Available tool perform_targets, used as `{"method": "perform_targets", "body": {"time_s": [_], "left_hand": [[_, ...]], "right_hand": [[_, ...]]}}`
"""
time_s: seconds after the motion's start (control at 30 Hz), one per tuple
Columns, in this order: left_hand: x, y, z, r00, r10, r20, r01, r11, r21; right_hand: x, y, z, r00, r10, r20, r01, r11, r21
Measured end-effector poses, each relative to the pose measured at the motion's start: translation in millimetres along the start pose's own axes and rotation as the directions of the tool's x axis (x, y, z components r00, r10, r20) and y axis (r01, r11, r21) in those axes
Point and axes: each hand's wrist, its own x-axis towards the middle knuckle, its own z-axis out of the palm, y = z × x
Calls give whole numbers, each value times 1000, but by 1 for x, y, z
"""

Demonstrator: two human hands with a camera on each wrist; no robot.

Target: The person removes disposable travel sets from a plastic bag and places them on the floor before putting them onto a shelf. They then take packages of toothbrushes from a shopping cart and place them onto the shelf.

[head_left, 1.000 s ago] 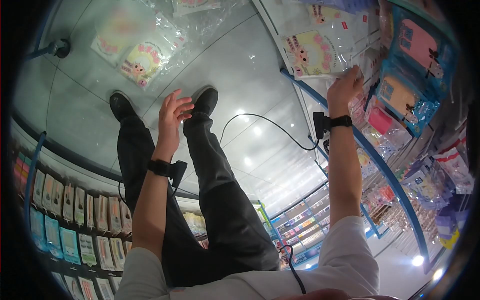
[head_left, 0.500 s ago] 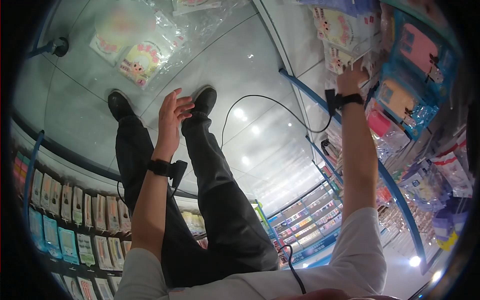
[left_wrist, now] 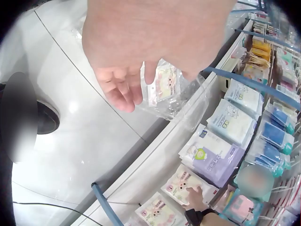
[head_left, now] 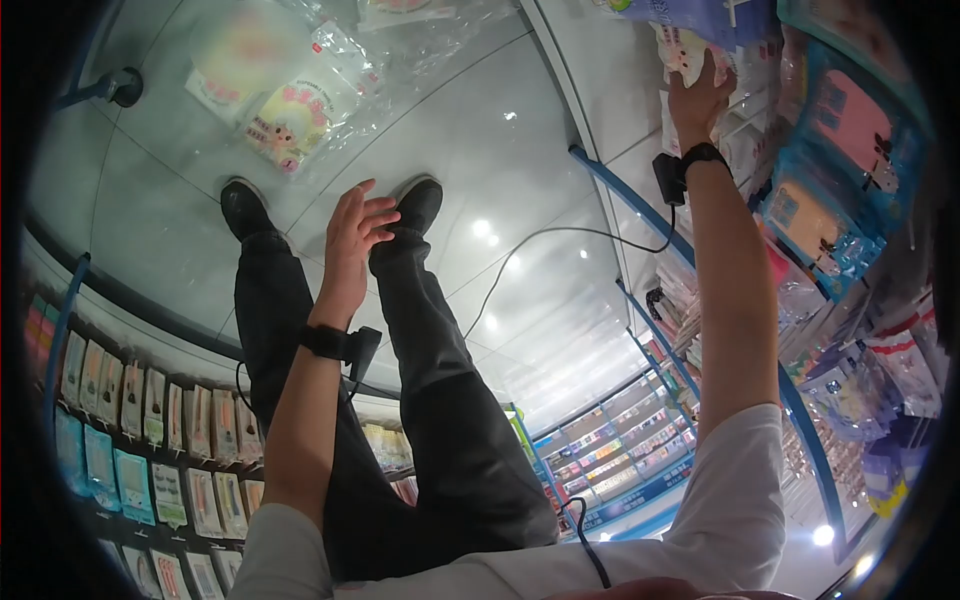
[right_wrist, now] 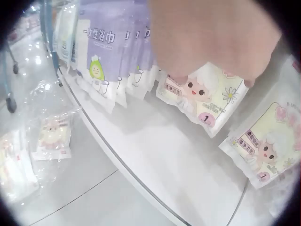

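My right hand [head_left: 700,100] reaches into the shelf at the upper right and grips a flat white-and-yellow packet [right_wrist: 204,96] printed with a cartoon child. In the right wrist view the fingers span the packet's upper part and hide it. A similar packet [right_wrist: 268,150] hangs beside it. Purple-and-white packs [right_wrist: 103,56] stand on the other side. My left hand [head_left: 350,240] hovers over the floor with its fingers loosely bent and nothing in it. Beyond it, packets of the same print [head_left: 288,125] lie in clear plastic on the floor.
A blue rail [head_left: 630,195] runs along the shelf front. Blue packs [head_left: 800,215] hang right of my forearm. Hanging goods [head_left: 205,430] fill a rack at the lower left. A black cable [head_left: 570,230] trails from my right wrist across the view.
My right hand has left the nearer packets and moved farther along the shelf, now on a packet beside the purple packs. The left hand has barely moved.
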Motion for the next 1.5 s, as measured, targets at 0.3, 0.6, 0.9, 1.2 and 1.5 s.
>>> {"method": "perform_targets", "body": {"time_s": [0.3,0.6,0.9,1.2,1.5], "left_hand": [[1,5,1,1000,-23,0,23,999,-41],[2,26,-6,999,9,-33,-10,1000,-9],[-4,41,-19,998,45,-39,-49,994,-100],[-5,63,-33,995,24,-92,-41,982,-183],[-3,75,-55,985,17,-172,-40,991,-129]], "right_hand": [[-82,-62,24,947,-296,126,242,913,329],[-53,-283,-17,817,-577,-10,414,574,707],[75,-313,91,981,-193,1,163,832,530],[-6,-331,75,93,-446,890,-565,713,416],[-80,-371,168,211,-375,903,-739,543,399]]}}
